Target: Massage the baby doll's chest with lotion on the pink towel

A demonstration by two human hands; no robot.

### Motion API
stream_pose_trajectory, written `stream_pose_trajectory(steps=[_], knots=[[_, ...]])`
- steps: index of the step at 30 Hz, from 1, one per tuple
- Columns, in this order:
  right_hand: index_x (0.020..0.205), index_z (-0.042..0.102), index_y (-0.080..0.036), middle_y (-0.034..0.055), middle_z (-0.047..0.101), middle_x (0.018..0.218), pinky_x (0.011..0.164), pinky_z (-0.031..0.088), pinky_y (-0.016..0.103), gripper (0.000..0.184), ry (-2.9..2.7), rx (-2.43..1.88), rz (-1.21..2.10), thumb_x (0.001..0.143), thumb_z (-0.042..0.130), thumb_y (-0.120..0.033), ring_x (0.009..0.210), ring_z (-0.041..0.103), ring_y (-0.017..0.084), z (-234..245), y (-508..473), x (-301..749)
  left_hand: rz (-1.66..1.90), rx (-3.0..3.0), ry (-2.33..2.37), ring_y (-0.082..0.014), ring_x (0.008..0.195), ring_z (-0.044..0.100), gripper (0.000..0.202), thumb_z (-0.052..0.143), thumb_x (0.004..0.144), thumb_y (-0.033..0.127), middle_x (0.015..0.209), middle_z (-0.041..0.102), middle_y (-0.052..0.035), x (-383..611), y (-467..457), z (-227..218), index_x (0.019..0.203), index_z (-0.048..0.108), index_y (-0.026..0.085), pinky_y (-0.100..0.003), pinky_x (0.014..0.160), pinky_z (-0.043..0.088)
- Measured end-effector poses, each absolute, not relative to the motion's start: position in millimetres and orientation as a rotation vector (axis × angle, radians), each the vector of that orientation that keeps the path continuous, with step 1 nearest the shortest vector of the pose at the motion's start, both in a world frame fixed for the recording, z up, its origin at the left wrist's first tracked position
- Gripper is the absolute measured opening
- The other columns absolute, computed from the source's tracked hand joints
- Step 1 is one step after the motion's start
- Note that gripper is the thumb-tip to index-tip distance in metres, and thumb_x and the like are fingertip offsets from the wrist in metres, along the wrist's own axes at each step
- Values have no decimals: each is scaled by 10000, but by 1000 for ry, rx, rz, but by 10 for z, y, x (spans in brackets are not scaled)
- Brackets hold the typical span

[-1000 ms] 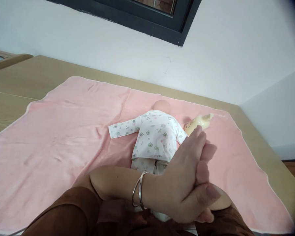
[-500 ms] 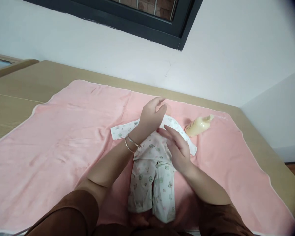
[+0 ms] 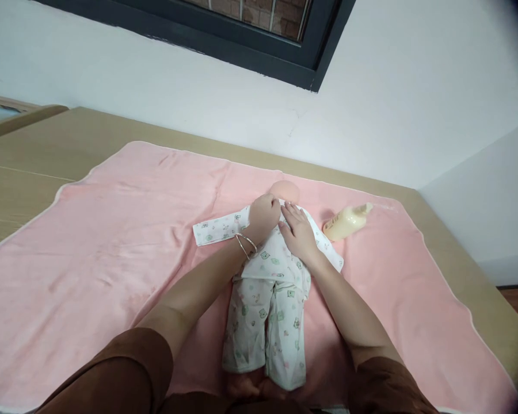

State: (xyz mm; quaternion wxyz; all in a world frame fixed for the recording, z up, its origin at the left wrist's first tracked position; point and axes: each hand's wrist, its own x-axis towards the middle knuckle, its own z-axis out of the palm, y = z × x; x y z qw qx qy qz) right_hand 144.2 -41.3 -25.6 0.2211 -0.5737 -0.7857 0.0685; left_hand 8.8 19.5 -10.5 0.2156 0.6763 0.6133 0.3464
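Note:
A baby doll lies on its back, its pale round head (image 3: 285, 190) pointing away from me. It wears a white printed long-sleeved shirt (image 3: 270, 261) and matching trousers (image 3: 246, 328); its bare feet (image 3: 244, 386) show at the cuffs. My left hand (image 3: 265, 217), with bangles at the wrist, is closed at the upper chest near the collar; whatever its curled fingers hold is hidden. Beside it my right hand (image 3: 301, 231) rests flat on the shirt's chest, fingers stretched toward the neckline.
A pale yellow pump bottle (image 3: 347, 223) lies tilted on the pink blanket (image 3: 112, 247), right of the doll's sleeve. The blanket covers most of a wooden tabletop (image 3: 95, 129). Behind are a white wall (image 3: 242, 115) and a dark window frame (image 3: 224, 43).
Both hands have come down onto the doll's chest. The left has gone from loosely open above the shirt to closed near the collar; the right now lies flat.

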Motion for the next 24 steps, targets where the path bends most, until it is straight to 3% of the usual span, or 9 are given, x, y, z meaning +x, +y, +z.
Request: stream_pose_trajectory(steps=[5, 10, 17, 22, 24], knots=[[1529, 514, 0, 267, 512, 1589, 1254, 347, 524, 602, -2074, -1863, -85, 1073, 374, -367, 1505, 475, 375, -249, -550, 1284, 967, 1928, 1722, -215, 815, 610, 264, 455, 943, 183, 846, 712, -75, 83, 229, -185, 705, 564, 219, -341, 763, 422], [1452, 576, -30, 265, 678, 1400, 1060, 510, 446, 553, -2049, -1998, -278, 1088, 358, -385, 1245, 685, 351, -174, -673, 1178, 982, 1924, 1707, -200, 781, 594, 226, 475, 901, 172, 819, 703, -52, 73, 252, -206, 701, 566, 220, -328, 722, 404], [1466, 550, -15, 284, 665, 1401, 1012, 521, 444, 566, -2067, -2002, -305, 1096, 327, -381, 1224, 686, 364, -177, -670, 1172, 956, 2008, 1732, -222, 878, 634, 230, 473, 907, 164, 890, 719, -82, 90, 284, -218, 743, 627, 211, -329, 784, 445], [1352, 633, -85, 233, 736, 1256, 910, 556, 414, 482, -2066, -1949, -250, 1077, 371, -382, 1100, 722, 341, -163, -657, 1219, 905, 2063, 1764, -257, 982, 666, 231, 480, 924, 153, 993, 743, -121, 91, 237, -198, 853, 697, 194, -356, 856, 471], [1344, 643, -107, 220, 726, 1295, 926, 559, 412, 457, -2060, -1925, -242, 1065, 390, -366, 1136, 712, 336, -158, -660, 1234, 889, 2101, 1755, -270, 1021, 672, 243, 478, 950, 164, 1033, 747, -133, 84, 205, -204, 898, 715, 183, -371, 888, 477]])
